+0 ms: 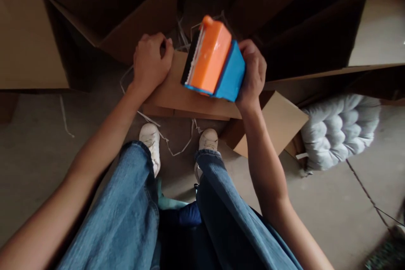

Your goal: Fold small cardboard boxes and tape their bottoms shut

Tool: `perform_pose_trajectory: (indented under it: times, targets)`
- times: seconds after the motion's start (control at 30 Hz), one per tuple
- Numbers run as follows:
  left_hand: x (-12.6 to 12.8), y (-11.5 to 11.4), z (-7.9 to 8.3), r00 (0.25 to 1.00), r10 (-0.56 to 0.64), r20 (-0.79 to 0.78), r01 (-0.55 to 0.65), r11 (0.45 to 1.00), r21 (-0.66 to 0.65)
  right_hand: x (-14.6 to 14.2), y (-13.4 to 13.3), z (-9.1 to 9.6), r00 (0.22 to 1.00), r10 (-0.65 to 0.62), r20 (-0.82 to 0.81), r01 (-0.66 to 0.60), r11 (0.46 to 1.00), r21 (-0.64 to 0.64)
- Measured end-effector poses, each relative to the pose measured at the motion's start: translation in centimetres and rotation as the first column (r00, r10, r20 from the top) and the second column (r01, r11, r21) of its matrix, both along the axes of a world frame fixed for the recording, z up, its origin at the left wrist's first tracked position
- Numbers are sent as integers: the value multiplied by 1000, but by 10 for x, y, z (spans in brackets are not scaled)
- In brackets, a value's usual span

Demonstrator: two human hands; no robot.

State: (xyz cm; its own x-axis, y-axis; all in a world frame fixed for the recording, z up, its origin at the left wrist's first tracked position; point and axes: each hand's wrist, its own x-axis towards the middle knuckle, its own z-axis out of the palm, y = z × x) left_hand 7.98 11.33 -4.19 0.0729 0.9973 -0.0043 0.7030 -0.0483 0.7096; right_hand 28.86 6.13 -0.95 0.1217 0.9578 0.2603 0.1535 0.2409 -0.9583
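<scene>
A tape dispenser (215,59) with an orange and blue body and a white toothed edge is in my right hand (253,71). My right fingers wrap round its blue end, partly hidden behind it. Below the dispenser lies a brown cardboard box (174,88), in front of my shoes. My left hand (153,61) is at the left end of this box, its fingers curled and closed at the edge. Its fingertips are partly hidden. The dispenser is tilted and covers part of the box.
Large open cardboard boxes (139,21) stand along the far side. A smaller box (272,122) sits at the right, beside a grey tufted cushion (341,130). White strapping strips (174,152) lie on the concrete floor near my shoes (150,139). A dark cord (363,190) crosses the floor at right.
</scene>
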Motion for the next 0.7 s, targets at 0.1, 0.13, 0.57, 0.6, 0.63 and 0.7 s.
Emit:
perform_pose_trajectory:
  times: [0.1, 0.13, 0.57, 0.6, 0.63, 0.7]
  targets:
    - [-1, 1, 3, 1000, 10, 26, -14, 989, 150, 3, -2, -1, 997, 40, 67, -35, 997, -76]
    - [-3, 2, 3, 994, 9, 106, -33, 973, 226, 3, -2, 1, 995, 62, 72, -54, 993, -103]
    - [-31, -63, 66, 653, -7, 758, 165, 977, -132, -2, -8, 10, 992, 103, 65, -86, 969, -233]
    - [-29, -65, 68, 654, -29, 756, 171, 979, -110, -3, -8, 11, 993, 108, 50, -95, 972, -216]
    - [-27, -66, 69, 661, -56, 748, 173, 982, -79, -3, -8, 11, 993, 110, 33, -102, 975, -196]
    - [-24, -66, 67, 688, -104, 718, 170, 985, -20, -5, -8, 12, 994, 111, 23, -105, 980, -170]
